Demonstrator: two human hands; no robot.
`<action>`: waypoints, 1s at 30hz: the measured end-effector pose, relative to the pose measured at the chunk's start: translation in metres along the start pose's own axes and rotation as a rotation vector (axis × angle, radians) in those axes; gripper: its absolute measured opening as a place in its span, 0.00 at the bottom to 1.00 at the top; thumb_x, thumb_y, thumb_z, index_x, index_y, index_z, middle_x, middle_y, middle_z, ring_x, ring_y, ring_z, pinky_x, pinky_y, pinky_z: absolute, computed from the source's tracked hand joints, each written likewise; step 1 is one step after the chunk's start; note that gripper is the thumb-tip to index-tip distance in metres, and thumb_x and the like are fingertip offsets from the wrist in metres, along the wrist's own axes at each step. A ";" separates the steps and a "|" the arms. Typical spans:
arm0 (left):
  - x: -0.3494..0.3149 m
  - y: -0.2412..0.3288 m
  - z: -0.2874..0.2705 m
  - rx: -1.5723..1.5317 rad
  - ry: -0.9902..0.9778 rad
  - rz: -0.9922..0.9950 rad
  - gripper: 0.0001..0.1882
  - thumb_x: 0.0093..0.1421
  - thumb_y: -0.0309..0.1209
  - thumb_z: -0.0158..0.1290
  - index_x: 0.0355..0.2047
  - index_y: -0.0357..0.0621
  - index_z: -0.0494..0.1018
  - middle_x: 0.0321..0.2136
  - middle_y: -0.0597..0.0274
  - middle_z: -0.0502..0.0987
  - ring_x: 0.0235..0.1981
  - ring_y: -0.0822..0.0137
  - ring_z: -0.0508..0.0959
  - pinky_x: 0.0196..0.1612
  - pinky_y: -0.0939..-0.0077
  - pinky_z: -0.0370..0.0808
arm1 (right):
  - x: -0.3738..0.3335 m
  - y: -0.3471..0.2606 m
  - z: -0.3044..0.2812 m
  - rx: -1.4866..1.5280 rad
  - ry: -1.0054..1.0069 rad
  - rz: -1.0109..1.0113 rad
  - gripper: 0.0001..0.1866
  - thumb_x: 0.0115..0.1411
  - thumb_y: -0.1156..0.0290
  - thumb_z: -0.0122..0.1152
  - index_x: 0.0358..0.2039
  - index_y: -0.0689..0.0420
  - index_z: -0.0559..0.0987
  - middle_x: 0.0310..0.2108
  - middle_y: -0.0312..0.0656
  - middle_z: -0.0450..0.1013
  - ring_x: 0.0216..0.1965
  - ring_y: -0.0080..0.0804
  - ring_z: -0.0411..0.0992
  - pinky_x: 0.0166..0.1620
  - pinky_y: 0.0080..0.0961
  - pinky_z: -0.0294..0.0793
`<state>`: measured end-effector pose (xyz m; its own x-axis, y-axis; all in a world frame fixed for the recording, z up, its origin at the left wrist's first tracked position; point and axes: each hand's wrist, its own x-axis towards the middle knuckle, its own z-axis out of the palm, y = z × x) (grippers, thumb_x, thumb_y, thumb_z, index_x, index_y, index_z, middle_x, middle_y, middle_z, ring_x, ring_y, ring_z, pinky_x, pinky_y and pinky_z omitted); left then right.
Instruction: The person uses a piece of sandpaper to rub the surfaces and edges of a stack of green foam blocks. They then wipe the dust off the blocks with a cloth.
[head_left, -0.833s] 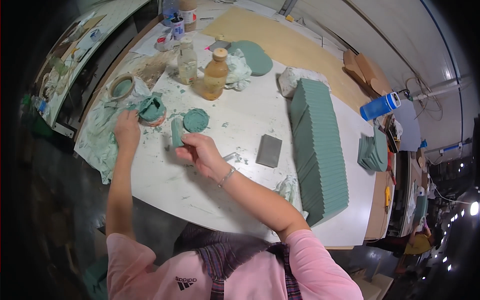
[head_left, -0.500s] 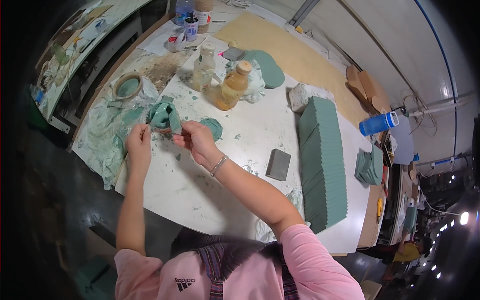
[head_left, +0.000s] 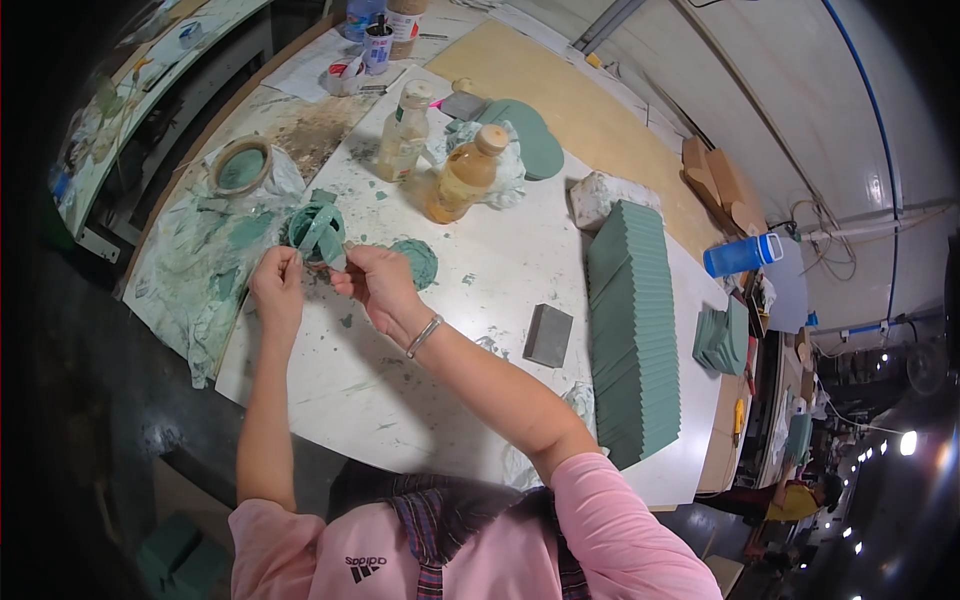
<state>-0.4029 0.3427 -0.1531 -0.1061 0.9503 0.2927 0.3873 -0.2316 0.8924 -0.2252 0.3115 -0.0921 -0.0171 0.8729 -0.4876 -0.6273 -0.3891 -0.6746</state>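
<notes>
Head view, right hand: The right hand point(head_left: 378, 285), a bracelet point(head_left: 425, 337) at its wrist, pinches the lower end of a flat, green-smeared scraper point(head_left: 331, 246) between thumb and fingers.
Scraper: It slants across the mouth of the pot, its near end in the fingertips.
Pot: A small round pot point(head_left: 299, 232), coated in green paste, is on the left part of the white table point(head_left: 390, 400), just beyond both hands.
Left hand: The left hand point(head_left: 278, 285) has its fingers curled together at the pot's near left side; I cannot tell whether they grip it.
Beside the pot: A round green-coated disc point(head_left: 420, 262) lies to the right, partly behind the right hand. To the left, a smeared plastic sheet point(head_left: 190, 300) and a bowl point(head_left: 217, 176) of green paste.
Beyond: A clear bottle point(head_left: 405, 138) and an amber bottle point(head_left: 462, 185).
Right side: A dark grey block point(head_left: 548, 336), then a long row of green ridged pieces point(head_left: 632, 340).
</notes>
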 end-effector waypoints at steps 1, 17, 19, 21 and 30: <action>0.004 -0.004 0.001 0.012 -0.002 0.015 0.02 0.65 0.20 0.57 0.34 0.34 0.75 0.23 0.63 0.74 0.23 0.74 0.71 0.29 0.76 0.69 | -0.001 0.000 -0.001 0.006 -0.010 0.003 0.09 0.69 0.71 0.59 0.33 0.62 0.80 0.30 0.41 0.78 0.25 0.26 0.78 0.29 0.21 0.82; 0.010 0.021 -0.020 0.393 0.041 0.045 0.04 0.66 0.24 0.58 0.40 0.36 0.77 0.31 0.66 0.80 0.27 0.78 0.75 0.31 0.79 0.74 | -0.046 -0.007 -0.037 0.106 -0.082 0.050 0.14 0.74 0.72 0.48 0.46 0.68 0.78 0.40 0.47 0.79 0.32 0.27 0.80 0.35 0.20 0.85; -0.008 0.038 -0.026 0.148 -0.041 -0.031 0.06 0.67 0.25 0.57 0.42 0.37 0.78 0.33 0.65 0.81 0.30 0.78 0.76 0.34 0.78 0.74 | -0.060 -0.007 -0.041 0.185 -0.095 0.096 0.15 0.74 0.73 0.46 0.51 0.69 0.76 0.41 0.49 0.79 0.33 0.28 0.81 0.37 0.22 0.87; -0.031 0.065 -0.023 -0.097 -0.130 -0.114 0.08 0.68 0.26 0.56 0.45 0.37 0.79 0.36 0.65 0.81 0.33 0.77 0.76 0.37 0.76 0.75 | -0.073 -0.005 -0.050 0.240 -0.130 0.092 0.15 0.74 0.73 0.45 0.52 0.69 0.75 0.41 0.50 0.79 0.33 0.29 0.81 0.38 0.23 0.87; -0.115 0.141 0.037 -0.932 -0.688 -0.587 0.20 0.73 0.30 0.49 0.59 0.27 0.72 0.47 0.59 0.79 0.46 0.70 0.77 0.53 0.74 0.73 | -0.146 0.000 -0.108 0.457 -0.349 0.018 0.13 0.74 0.74 0.45 0.46 0.70 0.76 0.38 0.50 0.80 0.32 0.29 0.81 0.40 0.22 0.86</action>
<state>-0.3028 0.2085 -0.0737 0.5550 0.8053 -0.2082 -0.3645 0.4605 0.8094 -0.1387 0.1519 -0.0810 -0.2381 0.9429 -0.2330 -0.8958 -0.3059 -0.3224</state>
